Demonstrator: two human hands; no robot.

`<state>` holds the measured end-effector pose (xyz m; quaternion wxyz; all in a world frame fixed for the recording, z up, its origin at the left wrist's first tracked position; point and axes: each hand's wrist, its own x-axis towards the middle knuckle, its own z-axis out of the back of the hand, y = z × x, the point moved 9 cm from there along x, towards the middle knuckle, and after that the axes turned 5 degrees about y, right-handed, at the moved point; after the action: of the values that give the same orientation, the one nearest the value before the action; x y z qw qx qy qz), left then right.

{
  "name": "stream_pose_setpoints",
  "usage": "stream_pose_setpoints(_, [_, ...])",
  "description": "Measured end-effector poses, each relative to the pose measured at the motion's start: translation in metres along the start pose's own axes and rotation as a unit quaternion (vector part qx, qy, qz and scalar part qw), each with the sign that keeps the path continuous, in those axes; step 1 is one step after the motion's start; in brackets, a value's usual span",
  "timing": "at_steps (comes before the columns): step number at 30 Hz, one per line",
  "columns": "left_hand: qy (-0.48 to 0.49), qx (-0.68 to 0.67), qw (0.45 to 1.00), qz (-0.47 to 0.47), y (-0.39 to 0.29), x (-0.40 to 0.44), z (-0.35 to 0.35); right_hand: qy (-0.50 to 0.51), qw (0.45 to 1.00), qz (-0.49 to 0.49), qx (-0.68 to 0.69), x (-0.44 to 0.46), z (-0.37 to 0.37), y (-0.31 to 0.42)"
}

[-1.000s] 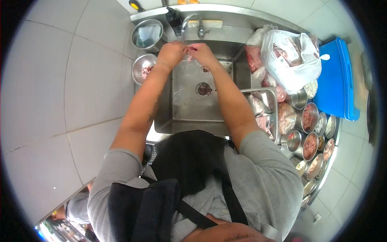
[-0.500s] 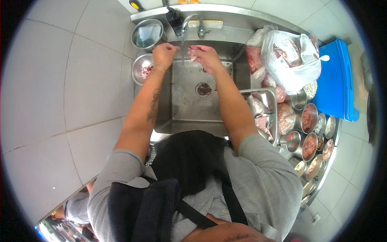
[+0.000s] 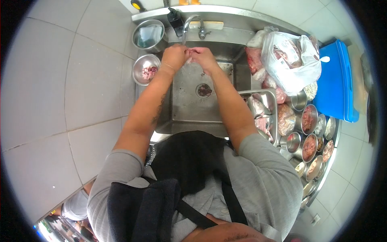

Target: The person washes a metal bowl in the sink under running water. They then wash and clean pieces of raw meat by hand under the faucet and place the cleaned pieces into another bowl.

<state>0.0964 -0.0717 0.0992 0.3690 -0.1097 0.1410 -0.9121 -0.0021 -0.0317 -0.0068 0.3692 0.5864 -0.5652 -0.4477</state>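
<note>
Under the running faucet (image 3: 193, 21), my left hand (image 3: 175, 56) and my right hand (image 3: 204, 59) meet over the steel sink (image 3: 189, 109). Between their closed fingertips is a small, wet, pinkish piece of flesh (image 3: 188, 59), partly hidden by the fingers. Left of my left wrist stands a round metal bowl (image 3: 139, 64) with red and pale pink pieces (image 3: 149, 72) in it. Dark reddish scraps (image 3: 204, 90) lie in the sink drain.
Right of the sink, a metal tray (image 3: 275, 109) holds cut fish (image 3: 258, 105). Beyond it are bagged meat (image 3: 288, 60), several metal containers of meat (image 3: 309, 119) and a blue bin (image 3: 334, 80). Behind the sink stand a deep metal pot (image 3: 161, 37) and a black bottle (image 3: 175, 20).
My left hand has moved right, and both hands have come together at the pinkish piece that my right hand was holding. Its fingers have closed in more.
</note>
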Motion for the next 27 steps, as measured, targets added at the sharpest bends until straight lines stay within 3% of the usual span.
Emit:
stream_pose_setpoints(5, [-0.018,-0.048,0.998,0.027,0.011,0.0,-0.002,-0.04,0.999,-0.01,-0.026,-0.004,0.003,-0.004])
stream_pose_setpoints(7, [-0.042,-0.232,0.967,0.098,0.031,-0.003,-0.002,-0.026,0.999,-0.017,0.028,-0.006,0.001,-0.004])
stream_pose_setpoints(14, [-0.078,-0.275,0.947,0.148,0.071,-0.002,-0.011,-0.023,0.985,-0.041,0.165,-0.019,0.007,0.0])
stream_pose_setpoints(17, [-0.062,-0.183,0.964,0.185,0.063,-0.01,-0.003,-0.028,0.988,-0.038,0.147,-0.021,0.013,0.0])
stream_pose_setpoints(19, [-0.005,-0.429,0.881,0.199,0.054,-0.011,-0.027,-0.028,0.988,-0.037,0.15,-0.019,0.015,0.0])
stream_pose_setpoints(22, [0.028,-0.45,0.879,0.155,0.031,-0.01,-0.03,-0.021,0.989,-0.029,0.143,-0.014,0.015,-0.001])
stream_pose_setpoints(23, [0.029,-0.451,0.878,0.156,0.03,-0.011,-0.032,-0.012,0.991,-0.022,0.133,-0.013,0.014,-0.001])
stream_pose_setpoints(25, [-0.005,-0.284,0.957,0.063,0.014,-0.007,-0.016,-0.005,0.992,-0.029,0.12,-0.01,0.013,-0.004])
stream_pose_setpoints(26, [-0.005,-0.284,0.957,0.062,0.017,-0.006,-0.02,0.003,0.994,-0.035,0.108,-0.01,0.013,-0.005])
stream_pose_setpoints(27, [-0.032,-0.191,0.981,0.005,0.011,-0.003,-0.017,0.003,0.994,-0.035,0.108,-0.009,0.013,-0.006])
